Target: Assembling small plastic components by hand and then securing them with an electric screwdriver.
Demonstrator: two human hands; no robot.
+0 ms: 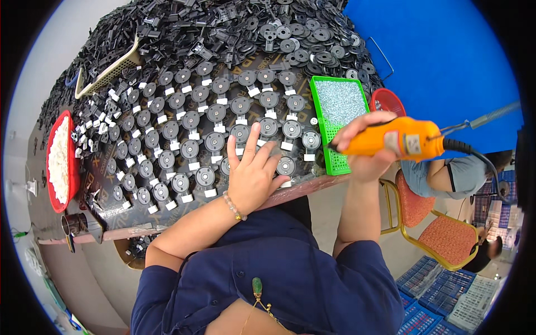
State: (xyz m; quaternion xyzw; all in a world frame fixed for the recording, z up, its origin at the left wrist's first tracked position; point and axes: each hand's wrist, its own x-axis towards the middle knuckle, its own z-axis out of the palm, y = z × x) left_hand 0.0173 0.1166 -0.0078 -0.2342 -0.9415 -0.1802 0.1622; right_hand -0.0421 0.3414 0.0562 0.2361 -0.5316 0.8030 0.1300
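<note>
My left hand lies with its fingers spread over rows of black round plastic parts, each with a small white block at its lower side. Its fingertips rest on or just above several of them; the exact contact is hidden. My right hand is wrapped around an orange electric screwdriver, held nearly level with its dark tip pointing left. Below the tip stands a green tray with a perforated floor, and many small silvery screws fill its far part.
A large heap of loose black parts covers the table's far side, with a cream basket in it. Red bowls stand left and right. A spring and cable meet the screwdriver. Chairs and another person are at right.
</note>
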